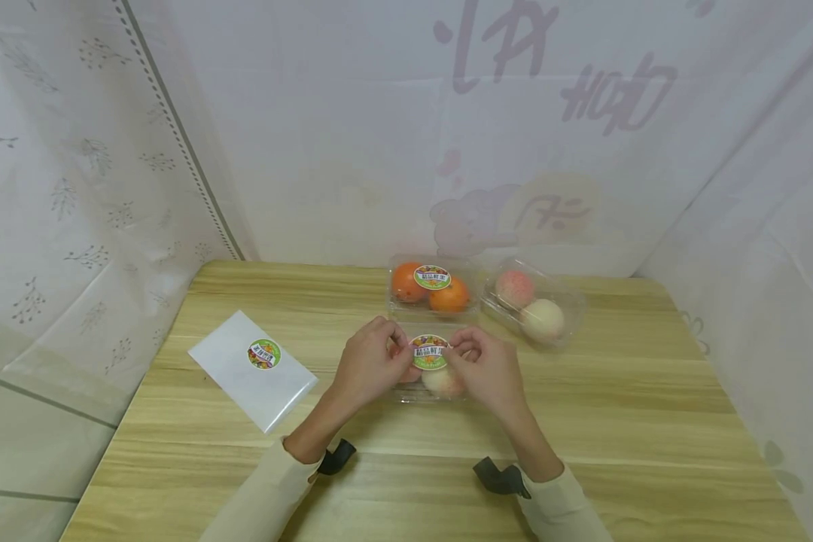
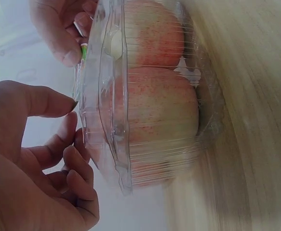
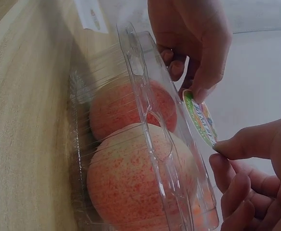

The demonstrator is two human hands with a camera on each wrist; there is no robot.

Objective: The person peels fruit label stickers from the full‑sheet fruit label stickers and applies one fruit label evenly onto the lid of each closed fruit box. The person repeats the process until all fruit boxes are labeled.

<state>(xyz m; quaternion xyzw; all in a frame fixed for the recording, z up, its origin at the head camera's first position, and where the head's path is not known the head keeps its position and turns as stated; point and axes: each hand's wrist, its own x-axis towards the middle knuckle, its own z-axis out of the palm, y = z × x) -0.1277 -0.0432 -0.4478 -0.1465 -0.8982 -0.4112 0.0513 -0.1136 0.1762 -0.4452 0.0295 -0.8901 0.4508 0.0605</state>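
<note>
An oval fruit sticker (image 1: pixel 430 352) with a green lower half is stretched between both hands. My left hand (image 1: pixel 368 360) pinches its left edge between thumb and finger, while the right hand (image 1: pixel 493 367) pinches the opposite edge. Beneath it lies a closed clear plastic clamshell box (image 2: pixel 123 120) holding two pink-and-cream peaches (image 3: pixel 138 173). In the right wrist view the sticker (image 3: pixel 200 119) is tilted close over the lid, its far end nearest the plastic. Seen from the left wrist, it is nearly edge-on, with only a thin sliver showing.
Behind stands a clear box of oranges (image 1: pixel 408 283) with the same kind of sticker on its lid. To its right is another box (image 1: pixel 569 305) with two peaches and a bare lid. A white sheet (image 1: pixel 233 361) bearing one sticker (image 1: pixel 264 354) lies left on the wooden table (image 1: pixel 616 421).
</note>
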